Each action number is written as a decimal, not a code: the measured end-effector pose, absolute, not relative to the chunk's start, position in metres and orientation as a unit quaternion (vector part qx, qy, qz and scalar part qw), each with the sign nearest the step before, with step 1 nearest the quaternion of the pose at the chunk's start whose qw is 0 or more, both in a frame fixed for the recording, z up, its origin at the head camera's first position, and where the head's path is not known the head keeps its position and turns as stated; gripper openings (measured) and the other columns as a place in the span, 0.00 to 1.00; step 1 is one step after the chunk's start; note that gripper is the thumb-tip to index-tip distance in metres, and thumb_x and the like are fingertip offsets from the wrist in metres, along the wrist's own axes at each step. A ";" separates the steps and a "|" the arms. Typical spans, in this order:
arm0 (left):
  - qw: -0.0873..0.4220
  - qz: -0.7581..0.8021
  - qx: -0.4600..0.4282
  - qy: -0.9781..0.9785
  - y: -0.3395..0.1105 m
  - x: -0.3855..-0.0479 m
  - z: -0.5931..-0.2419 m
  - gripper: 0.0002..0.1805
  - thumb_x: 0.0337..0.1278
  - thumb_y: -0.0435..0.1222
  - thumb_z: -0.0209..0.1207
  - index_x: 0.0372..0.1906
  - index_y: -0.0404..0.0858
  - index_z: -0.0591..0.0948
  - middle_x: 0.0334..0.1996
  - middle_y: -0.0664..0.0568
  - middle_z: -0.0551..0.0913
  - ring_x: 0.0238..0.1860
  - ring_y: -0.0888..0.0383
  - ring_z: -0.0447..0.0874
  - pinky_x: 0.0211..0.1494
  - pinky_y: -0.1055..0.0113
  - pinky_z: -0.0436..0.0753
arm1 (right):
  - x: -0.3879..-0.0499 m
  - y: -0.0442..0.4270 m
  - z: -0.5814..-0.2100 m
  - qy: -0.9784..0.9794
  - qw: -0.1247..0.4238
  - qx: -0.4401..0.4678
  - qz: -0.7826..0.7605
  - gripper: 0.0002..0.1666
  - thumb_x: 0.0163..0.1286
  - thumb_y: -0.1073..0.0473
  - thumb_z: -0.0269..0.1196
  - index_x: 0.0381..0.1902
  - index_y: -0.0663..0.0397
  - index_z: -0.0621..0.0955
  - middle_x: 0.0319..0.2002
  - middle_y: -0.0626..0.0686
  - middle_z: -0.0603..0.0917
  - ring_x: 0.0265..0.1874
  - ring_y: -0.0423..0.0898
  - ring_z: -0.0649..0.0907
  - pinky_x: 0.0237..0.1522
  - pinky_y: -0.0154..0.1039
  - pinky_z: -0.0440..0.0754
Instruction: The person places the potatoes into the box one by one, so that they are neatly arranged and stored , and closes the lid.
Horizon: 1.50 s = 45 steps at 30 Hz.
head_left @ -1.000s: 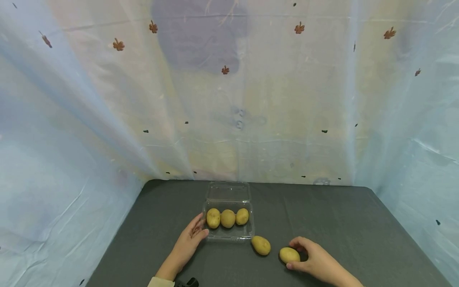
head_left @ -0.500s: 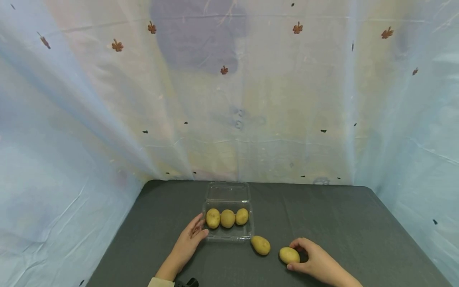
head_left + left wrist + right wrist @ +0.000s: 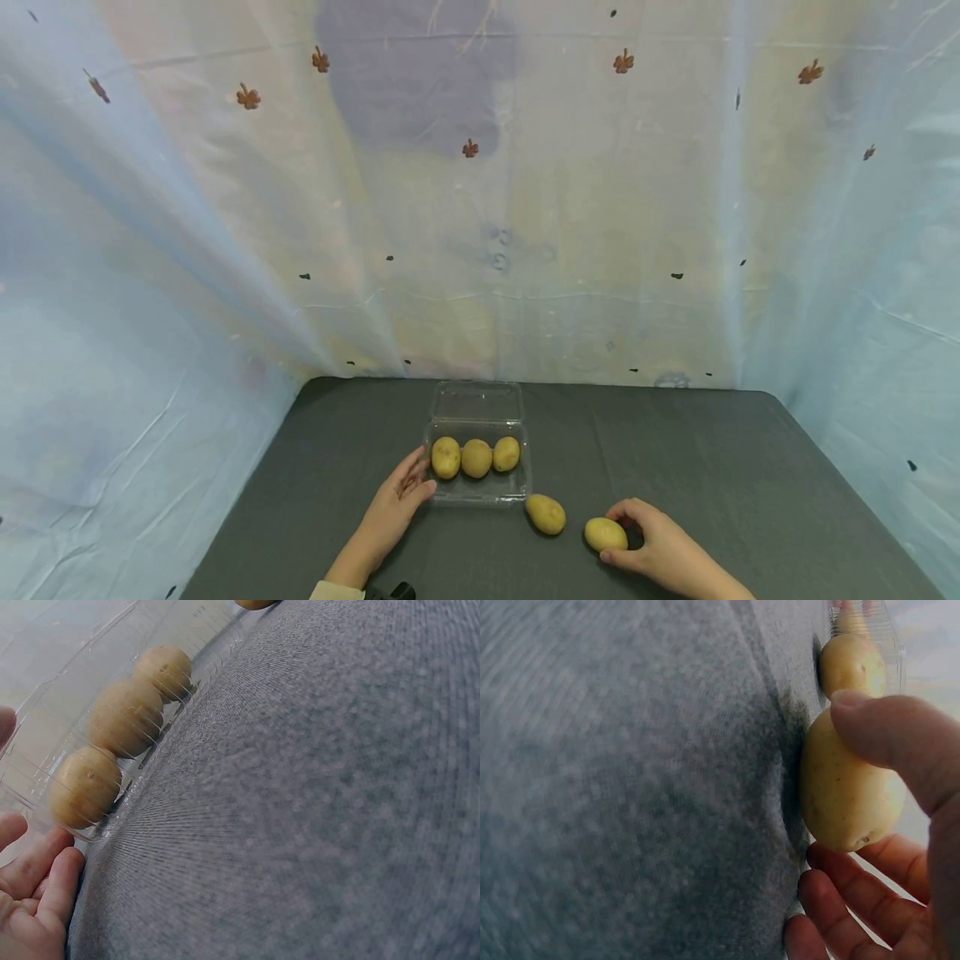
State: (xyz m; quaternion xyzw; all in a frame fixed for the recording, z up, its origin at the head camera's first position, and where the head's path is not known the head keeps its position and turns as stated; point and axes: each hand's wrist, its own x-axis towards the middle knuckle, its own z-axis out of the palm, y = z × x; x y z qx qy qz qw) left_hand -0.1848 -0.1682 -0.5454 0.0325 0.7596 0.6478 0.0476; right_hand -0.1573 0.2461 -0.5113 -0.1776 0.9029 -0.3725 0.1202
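Note:
A clear plastic clamshell container (image 3: 480,498) lies on the dark table with its lid raised at the back. Inside it three potatoes sit in a row, the middle potato (image 3: 477,458) rounder than the others. My left hand (image 3: 392,510) rests at the container's left side, fingers loosely bent and touching its wall near the bottom corner. To the right, my right hand (image 3: 654,546) holds a smooth yellow potato (image 3: 847,787) on the table, thumb on one side and fingertips on the other. Another potato (image 3: 546,514) lies between that one and the container's front right corner.
The grey cloth-covered table (image 3: 675,450) stretches to both sides of the container. A patterned plastic curtain (image 3: 570,208) hangs behind it and along both sides. A dark object (image 3: 393,592) shows at the bottom edge beside the left sleeve (image 3: 336,591).

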 end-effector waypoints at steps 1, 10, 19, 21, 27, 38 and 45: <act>0.047 0.647 0.032 0.760 -0.168 -0.185 -0.546 0.37 0.66 0.45 0.58 0.75 0.44 0.57 0.70 0.41 0.63 0.72 0.48 0.57 0.72 0.53 0.58 | -0.157 0.246 -0.511 0.903 0.119 -0.177 -0.372 0.24 0.58 0.39 0.70 0.45 0.44 0.78 0.41 0.44 0.78 0.38 0.38 0.77 0.36 0.36 0.78; 0.046 0.651 0.025 0.758 -0.168 -0.186 -0.548 0.37 0.66 0.45 0.59 0.74 0.45 0.58 0.70 0.42 0.64 0.72 0.48 0.57 0.72 0.52 0.59 | -0.159 0.244 -0.513 0.911 0.113 -0.155 -0.366 0.24 0.57 0.40 0.70 0.44 0.48 0.79 0.38 0.44 0.78 0.35 0.37 0.77 0.32 0.35 0.77; 0.046 0.651 0.026 0.757 -0.167 -0.185 -0.546 0.37 0.65 0.46 0.59 0.74 0.46 0.58 0.70 0.42 0.64 0.72 0.47 0.57 0.72 0.52 0.58 | -0.160 0.241 -0.511 0.915 0.074 -0.156 -0.364 0.24 0.57 0.41 0.71 0.43 0.47 0.78 0.35 0.43 0.79 0.32 0.37 0.77 0.31 0.33 0.76; 0.047 0.652 0.027 0.756 -0.168 -0.186 -0.547 0.37 0.66 0.45 0.59 0.75 0.46 0.58 0.70 0.42 0.64 0.72 0.47 0.57 0.72 0.52 0.58 | -0.163 0.239 -0.510 0.913 0.072 -0.152 -0.370 0.24 0.57 0.41 0.71 0.43 0.48 0.78 0.36 0.43 0.79 0.33 0.38 0.77 0.32 0.34 0.77; 0.048 0.655 0.029 0.754 -0.169 -0.187 -0.548 0.37 0.67 0.45 0.58 0.75 0.46 0.56 0.70 0.41 0.63 0.72 0.47 0.56 0.73 0.52 0.57 | -0.169 0.231 -0.504 0.914 0.041 -0.136 -0.380 0.25 0.57 0.43 0.72 0.44 0.47 0.76 0.38 0.43 0.78 0.34 0.40 0.78 0.34 0.35 0.79; 0.044 0.647 0.032 0.761 -0.169 -0.186 -0.546 0.37 0.66 0.46 0.58 0.75 0.45 0.57 0.70 0.41 0.64 0.72 0.47 0.57 0.73 0.52 0.58 | -0.180 0.200 -0.488 0.903 -0.012 -0.119 -0.412 0.25 0.57 0.43 0.72 0.47 0.43 0.76 0.40 0.43 0.78 0.36 0.41 0.77 0.38 0.37 0.79; 0.043 0.648 0.032 0.760 -0.169 -0.184 -0.545 0.34 0.68 0.43 0.55 0.75 0.45 0.58 0.69 0.43 0.65 0.72 0.47 0.56 0.73 0.48 0.57 | -0.187 0.174 -0.483 0.891 -0.026 -0.145 -0.429 0.23 0.58 0.42 0.71 0.48 0.39 0.76 0.41 0.40 0.78 0.37 0.40 0.77 0.41 0.40 0.79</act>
